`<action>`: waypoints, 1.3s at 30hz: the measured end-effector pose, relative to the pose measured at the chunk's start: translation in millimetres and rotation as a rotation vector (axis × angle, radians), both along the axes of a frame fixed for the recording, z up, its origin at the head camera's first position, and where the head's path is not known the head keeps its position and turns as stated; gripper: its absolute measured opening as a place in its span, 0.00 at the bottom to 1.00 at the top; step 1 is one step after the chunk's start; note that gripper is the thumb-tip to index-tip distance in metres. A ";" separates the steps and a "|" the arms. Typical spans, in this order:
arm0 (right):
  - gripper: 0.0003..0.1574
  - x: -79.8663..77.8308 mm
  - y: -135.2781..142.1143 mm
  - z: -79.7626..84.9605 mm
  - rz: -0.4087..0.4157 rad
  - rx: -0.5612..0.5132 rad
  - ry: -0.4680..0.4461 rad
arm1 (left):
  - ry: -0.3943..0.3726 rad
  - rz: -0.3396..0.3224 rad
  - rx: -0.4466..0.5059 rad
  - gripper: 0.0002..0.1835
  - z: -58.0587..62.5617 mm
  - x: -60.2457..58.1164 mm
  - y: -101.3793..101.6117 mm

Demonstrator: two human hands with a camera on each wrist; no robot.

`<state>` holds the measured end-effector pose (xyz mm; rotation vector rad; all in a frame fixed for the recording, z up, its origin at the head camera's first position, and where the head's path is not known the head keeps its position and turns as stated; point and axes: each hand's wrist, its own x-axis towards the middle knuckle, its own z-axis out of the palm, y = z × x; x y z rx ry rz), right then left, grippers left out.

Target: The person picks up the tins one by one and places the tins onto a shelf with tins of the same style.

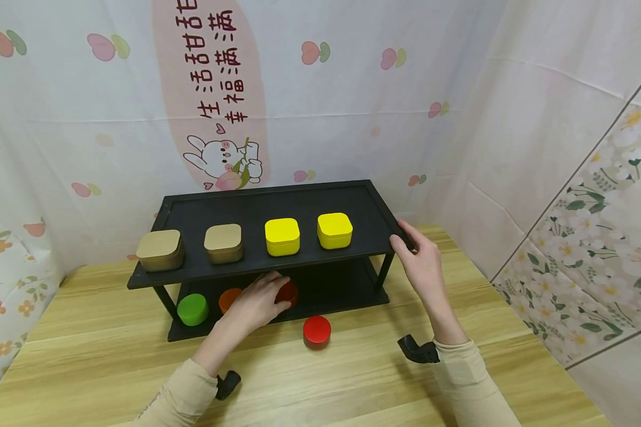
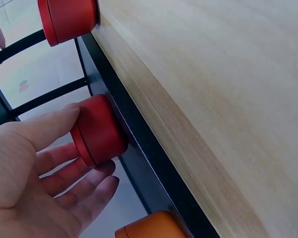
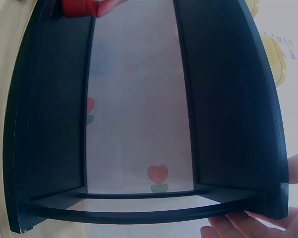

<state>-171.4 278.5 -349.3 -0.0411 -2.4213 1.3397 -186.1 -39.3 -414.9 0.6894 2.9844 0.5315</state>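
My left hand reaches under the top board of a black two-tier rack and grips a round red tin on the lower shelf. The thumb lies on one side of the tin, with fingers curled around the other. My right hand holds the right front corner of the rack's top board, its thumb at the front edge. Another round red tin stands on the table in front of the rack. Left of the gripped tin, on the lower shelf, are an orange tin, partly hidden by my hand, and a green tin.
Along the top board stand two gold square tins and two yellow square tins. The wooden table extends in front of the rack. A printed curtain hangs behind it, and a floral panel is at the right.
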 end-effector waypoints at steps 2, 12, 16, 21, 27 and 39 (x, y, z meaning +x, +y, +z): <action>0.35 0.2 -0.2 0.5 0.001 -0.004 -0.002 | -0.006 0.001 -0.001 0.29 0.6 0.1 -0.2; 0.35 0.5 -0.4 0.7 -0.006 0.002 -0.013 | -0.014 0.008 -0.002 0.29 0.6 0.4 -0.6; 0.35 1.1 -0.6 1.3 -0.004 0.001 -0.014 | -0.022 0.010 0.001 0.30 0.4 0.4 -0.7; 0.36 0.8 -0.4 1.3 -0.004 0.003 -0.018 | -0.047 0.015 0.017 0.32 0.3 0.3 -1.2; 0.35 0.3 0.0 1.1 0.000 -0.009 -0.015 | -0.023 0.012 0.028 0.34 2.1 2.8 -1.5; 0.36 0.1 -0.4 0.6 0.007 -0.013 -0.010 | 0.143 -0.057 0.036 0.31 11.2 13.0 2.2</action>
